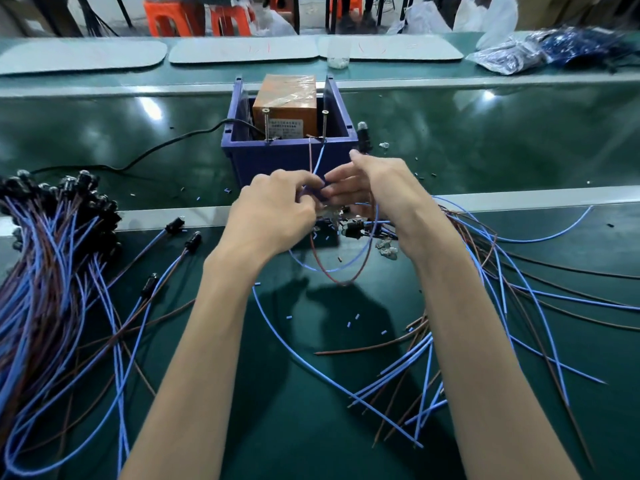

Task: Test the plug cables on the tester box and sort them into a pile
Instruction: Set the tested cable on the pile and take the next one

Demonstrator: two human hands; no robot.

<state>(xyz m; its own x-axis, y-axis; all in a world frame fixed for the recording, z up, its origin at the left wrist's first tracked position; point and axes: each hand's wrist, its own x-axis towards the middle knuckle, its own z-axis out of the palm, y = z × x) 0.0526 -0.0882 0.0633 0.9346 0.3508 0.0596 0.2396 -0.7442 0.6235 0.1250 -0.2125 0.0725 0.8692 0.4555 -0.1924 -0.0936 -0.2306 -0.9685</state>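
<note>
The tester box (273, 157) is a blue open bin holding an orange unit (285, 98), with two upright metal screws at its front edge. Just in front of it, my left hand (273, 209) and my right hand (374, 185) pinch the same plug cable (317, 157), whose blue and brown wire ends rise to the right screw. The cable's loop hangs below my hands. A big pile of cables with black plugs (52, 258) lies at the left. Loose blue and brown cables (485, 306) spread at the right.
A black power cord (166, 143) runs left from the box. Small black plugs and clear caps (367, 233) lie under my hands. Bits of cut insulation dot the green mat. White mats and plastic bags (540, 53) sit on the far bench; orange stools stand behind.
</note>
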